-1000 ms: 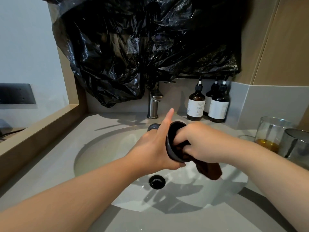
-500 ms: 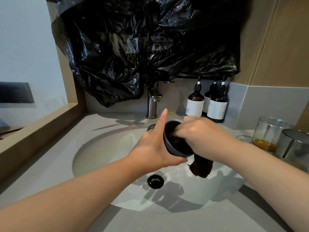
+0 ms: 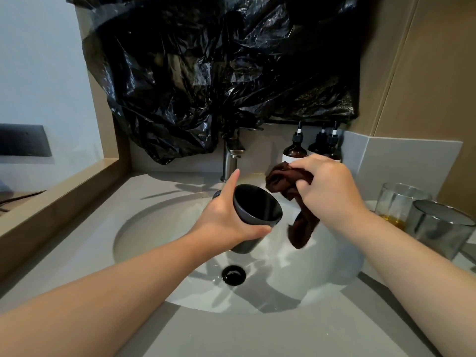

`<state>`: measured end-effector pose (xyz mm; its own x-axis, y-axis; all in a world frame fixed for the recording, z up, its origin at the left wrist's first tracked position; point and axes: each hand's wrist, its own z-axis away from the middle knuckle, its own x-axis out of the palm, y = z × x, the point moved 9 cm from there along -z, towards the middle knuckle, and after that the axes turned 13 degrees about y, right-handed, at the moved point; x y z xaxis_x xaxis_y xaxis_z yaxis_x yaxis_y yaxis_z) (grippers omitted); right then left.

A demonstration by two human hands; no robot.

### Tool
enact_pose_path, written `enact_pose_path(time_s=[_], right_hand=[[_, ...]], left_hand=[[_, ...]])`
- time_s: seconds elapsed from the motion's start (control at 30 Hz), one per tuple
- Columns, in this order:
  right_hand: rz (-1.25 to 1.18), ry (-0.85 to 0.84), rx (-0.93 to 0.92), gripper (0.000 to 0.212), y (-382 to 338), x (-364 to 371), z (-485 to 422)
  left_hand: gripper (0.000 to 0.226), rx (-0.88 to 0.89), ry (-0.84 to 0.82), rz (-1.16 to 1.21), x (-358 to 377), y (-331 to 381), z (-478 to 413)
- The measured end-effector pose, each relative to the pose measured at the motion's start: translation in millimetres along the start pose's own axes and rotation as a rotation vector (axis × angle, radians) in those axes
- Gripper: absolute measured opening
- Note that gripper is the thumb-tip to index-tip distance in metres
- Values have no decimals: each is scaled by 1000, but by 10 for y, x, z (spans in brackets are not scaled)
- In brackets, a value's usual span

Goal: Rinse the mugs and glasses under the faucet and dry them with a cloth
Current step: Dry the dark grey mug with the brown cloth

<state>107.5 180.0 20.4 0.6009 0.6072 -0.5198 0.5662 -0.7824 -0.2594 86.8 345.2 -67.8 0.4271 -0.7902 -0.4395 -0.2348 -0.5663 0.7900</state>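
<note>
My left hand (image 3: 223, 218) grips a dark grey mug (image 3: 253, 213) above the white sink basin (image 3: 159, 222), its mouth tilted toward me and to the right. The index finger sticks straight up. My right hand (image 3: 331, 188) holds a dark brown cloth (image 3: 291, 191) bunched in its fingers, just right of the mug and clear of it; one end of the cloth hangs down. A metal faucet (image 3: 231, 158) stands behind the mug, with no water visibly running. Two glasses stand on the right: a clear glass (image 3: 396, 202) with amber liquid and a smoky grey glass (image 3: 438, 225).
Three brown pump bottles (image 3: 296, 148) stand behind my right hand by the wall. A black plastic bag (image 3: 219, 73) covers the mirror above the faucet. A black drain (image 3: 233, 274) sits in the basin. A wooden ledge (image 3: 64, 194) runs along the left of the grey counter (image 3: 257, 336).
My right hand has pulled the cloth out of the mug and lifted it up and to the right. The mug's inside is now exposed, and my left hand still holds it.
</note>
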Motion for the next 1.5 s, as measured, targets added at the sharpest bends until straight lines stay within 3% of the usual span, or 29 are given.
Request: enact_pose_path(time_s=[0.2, 0.27, 0.47, 0.63, 0.93, 1.33, 1.5], right_hand=[[-248, -280, 401, 20, 295, 171, 196], [-362, -297, 517, 20, 394, 41, 277], [-517, 7, 611, 26, 529, -507, 343], [-423, 120, 507, 26, 592, -1020, 314], [-379, 397, 476, 26, 919, -1980, 539], [-156, 941, 636, 17, 1902, -3414, 1022], [-197, 1134, 742, 17, 2369, -3656, 1248]], left_hand=[[96, -67, 64, 145, -46, 60, 22], [90, -72, 77, 166, -55, 112, 15], [84, -34, 48, 231, 89, 452, 15], [79, 18, -3, 280, 358, 883, 147], [78, 11, -110, 450, 982, 1532, 499], [81, 48, -282, 424, 1866, 1973, 1092], [89, 66, -309, 397, 2106, 2052, 1193]])
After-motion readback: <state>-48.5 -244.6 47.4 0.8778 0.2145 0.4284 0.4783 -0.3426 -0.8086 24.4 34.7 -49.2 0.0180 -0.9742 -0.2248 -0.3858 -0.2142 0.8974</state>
